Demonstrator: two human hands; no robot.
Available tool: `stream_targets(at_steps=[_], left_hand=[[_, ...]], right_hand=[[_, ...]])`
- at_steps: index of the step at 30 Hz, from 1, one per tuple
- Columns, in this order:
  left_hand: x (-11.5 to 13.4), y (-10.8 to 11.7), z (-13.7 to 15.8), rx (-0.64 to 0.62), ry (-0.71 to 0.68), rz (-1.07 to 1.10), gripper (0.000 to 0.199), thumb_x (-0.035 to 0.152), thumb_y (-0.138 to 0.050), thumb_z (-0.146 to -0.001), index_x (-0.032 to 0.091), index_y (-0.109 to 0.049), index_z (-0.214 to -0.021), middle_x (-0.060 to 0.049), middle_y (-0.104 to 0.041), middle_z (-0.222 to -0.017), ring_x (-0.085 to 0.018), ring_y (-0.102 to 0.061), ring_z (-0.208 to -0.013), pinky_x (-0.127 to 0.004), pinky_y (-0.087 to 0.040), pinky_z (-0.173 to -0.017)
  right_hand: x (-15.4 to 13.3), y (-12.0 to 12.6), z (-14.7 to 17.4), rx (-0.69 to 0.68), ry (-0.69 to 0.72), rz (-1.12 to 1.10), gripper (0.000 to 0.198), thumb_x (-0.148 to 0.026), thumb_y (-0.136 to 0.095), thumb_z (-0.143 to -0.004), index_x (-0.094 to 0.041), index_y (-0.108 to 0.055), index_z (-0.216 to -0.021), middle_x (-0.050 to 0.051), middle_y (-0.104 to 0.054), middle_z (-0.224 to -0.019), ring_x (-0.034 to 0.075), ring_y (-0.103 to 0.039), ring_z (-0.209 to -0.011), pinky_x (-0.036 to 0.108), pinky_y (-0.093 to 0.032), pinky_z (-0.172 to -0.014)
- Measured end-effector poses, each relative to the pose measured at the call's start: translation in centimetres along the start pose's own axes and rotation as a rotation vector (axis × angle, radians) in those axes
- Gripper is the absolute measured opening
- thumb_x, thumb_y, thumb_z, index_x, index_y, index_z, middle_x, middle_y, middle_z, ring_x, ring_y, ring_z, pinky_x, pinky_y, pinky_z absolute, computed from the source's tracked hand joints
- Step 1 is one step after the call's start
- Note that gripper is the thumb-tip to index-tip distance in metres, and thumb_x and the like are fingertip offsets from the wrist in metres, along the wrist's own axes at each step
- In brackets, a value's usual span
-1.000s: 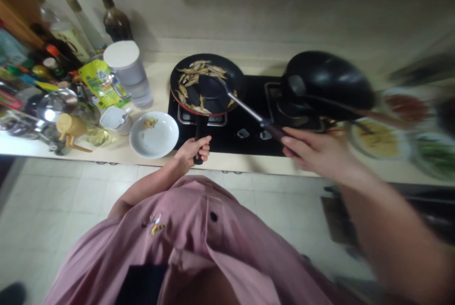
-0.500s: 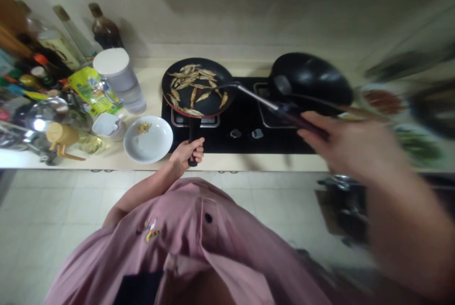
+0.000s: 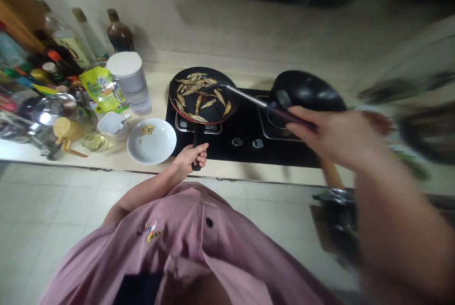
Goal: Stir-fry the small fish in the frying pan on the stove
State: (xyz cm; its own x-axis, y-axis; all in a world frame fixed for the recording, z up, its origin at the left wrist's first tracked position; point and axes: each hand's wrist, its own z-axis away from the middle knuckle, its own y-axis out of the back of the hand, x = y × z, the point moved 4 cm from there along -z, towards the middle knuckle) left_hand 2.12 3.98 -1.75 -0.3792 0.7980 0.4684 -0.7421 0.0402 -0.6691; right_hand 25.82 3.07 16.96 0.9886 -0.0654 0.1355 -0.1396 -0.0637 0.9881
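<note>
My left hand (image 3: 192,157) is wrapped round the black handle of a frying pan (image 3: 213,114) on the left burner. Several small browned fish (image 3: 194,88) lie spread inside the pan. In my right hand (image 3: 330,132) is the dark handle of a long metal spatula (image 3: 249,98), reaching in from the right. Its head is among the fish near the pan's middle, and its exact shape is hard to make out. A white plate (image 3: 152,148) with a little chopped pale garlic or ginger (image 3: 148,129) stands on the counter, left of the pan handle.
A black wok (image 3: 309,89) sits on the right burner, a utensil resting in it. Bottles (image 3: 120,32), a lidded jar (image 3: 128,75), a green pouch (image 3: 101,87) and an oil jug (image 3: 67,132) crowd the left counter. Blurred dishes stand at right, partly behind my right arm.
The whole view has shifted, with the stove lower in the picture. The spatula head has moved slightly left and deeper among the fish. My left hand keeps its hold on the pan handle.
</note>
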Motion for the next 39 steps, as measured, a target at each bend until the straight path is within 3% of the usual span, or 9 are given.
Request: stream_targets(at_steps=[5, 8, 11, 17, 22, 28, 33, 39], left_hand=[[0.1, -0.1, 0.2, 0.009, -0.011, 0.017, 0.038, 0.025, -0.078, -0.069, 0.017, -0.041, -0.071, 0.008, -0.036, -0.056, 0.000, -0.030, -0.039, -0.013, -0.020, -0.037], [0.1, -0.3, 0.4, 0.039, -0.001, 0.017, 0.035, 0.024, -0.076, -0.071, 0.016, -0.041, -0.071, 0.008, -0.036, -0.055, 0.000, -0.030, -0.039, -0.014, -0.020, -0.037], [0.0, -0.3, 0.4, 0.041, 0.005, 0.020, 0.035, 0.024, -0.075, -0.073, 0.017, -0.041, -0.070, 0.008, -0.036, -0.054, 0.000, -0.031, -0.039, -0.014, -0.020, -0.037], [-0.2, -0.1, 0.2, -0.001, -0.030, 0.001, 0.038, 0.026, -0.077, -0.070, 0.017, -0.040, -0.069, 0.007, -0.037, -0.056, 0.000, -0.031, -0.040, -0.015, -0.021, -0.037], [-0.1, -0.2, 0.3, 0.016, -0.028, 0.014, 0.037, 0.025, -0.077, -0.071, 0.017, -0.041, -0.070, 0.008, -0.036, -0.055, 0.000, -0.031, -0.040, -0.014, -0.020, -0.037], [0.1, -0.6, 0.7, 0.053, -0.012, 0.023, 0.035, 0.023, -0.075, -0.073, 0.017, -0.041, -0.071, 0.009, -0.034, -0.054, 0.000, -0.029, -0.038, -0.014, -0.019, -0.037], [0.2, -0.8, 0.9, 0.035, -0.010, 0.022, 0.033, 0.021, -0.072, -0.076, 0.016, -0.039, -0.070, 0.007, -0.036, -0.055, 0.000, -0.030, -0.040, -0.014, -0.022, -0.038], [0.1, -0.6, 0.9, 0.030, -0.018, -0.001, 0.038, 0.024, -0.076, -0.071, 0.017, -0.040, -0.069, 0.007, -0.037, -0.057, 0.000, -0.030, -0.040, -0.015, -0.023, -0.038]], right_hand=[[-5.4, -3.4, -5.1, -0.028, -0.012, -0.016, 0.047, -0.041, -0.039, -0.092, -0.021, -0.056, -0.131, 0.013, -0.069, -0.096, 0.026, -0.062, -0.082, 0.032, -0.040, -0.067], [-7.2, -4.8, -6.2, -0.056, 0.006, 0.004, 0.046, -0.041, -0.039, -0.092, -0.021, -0.054, -0.131, 0.013, -0.067, -0.098, 0.024, -0.061, -0.081, 0.031, -0.039, -0.066], [-6.4, -4.7, -4.6, -0.078, 0.048, 0.055, 0.045, -0.040, -0.038, -0.092, -0.022, -0.053, -0.131, 0.013, -0.067, -0.098, 0.023, -0.061, -0.077, 0.031, -0.038, -0.063], [-2.8, -2.0, -0.4, -0.087, 0.018, 0.100, 0.042, -0.041, -0.041, -0.091, -0.025, -0.057, -0.126, 0.011, -0.067, -0.094, 0.025, -0.059, -0.077, 0.032, -0.039, -0.063], [-4.6, -3.9, -3.7, -0.086, -0.048, 0.083, 0.045, -0.043, -0.037, -0.092, -0.024, -0.052, -0.131, 0.013, -0.066, -0.096, 0.026, -0.060, -0.078, 0.033, -0.040, -0.065], [-7.5, -6.6, -7.0, -0.072, 0.000, 0.019, 0.048, -0.040, -0.036, -0.093, -0.020, -0.049, -0.134, 0.017, -0.065, -0.098, 0.027, -0.061, -0.081, 0.033, -0.040, -0.068], [-5.0, -5.8, -3.5, -0.037, 0.003, 0.061, 0.047, -0.044, -0.035, -0.093, -0.025, -0.052, -0.133, 0.012, -0.065, -0.094, 0.024, -0.059, -0.075, 0.030, -0.036, -0.060], [-2.6, -5.6, -0.4, -0.004, -0.030, 0.206, 0.048, -0.041, -0.034, -0.092, -0.022, -0.052, -0.133, 0.013, -0.063, -0.091, 0.021, -0.057, -0.067, 0.028, -0.030, -0.055]])
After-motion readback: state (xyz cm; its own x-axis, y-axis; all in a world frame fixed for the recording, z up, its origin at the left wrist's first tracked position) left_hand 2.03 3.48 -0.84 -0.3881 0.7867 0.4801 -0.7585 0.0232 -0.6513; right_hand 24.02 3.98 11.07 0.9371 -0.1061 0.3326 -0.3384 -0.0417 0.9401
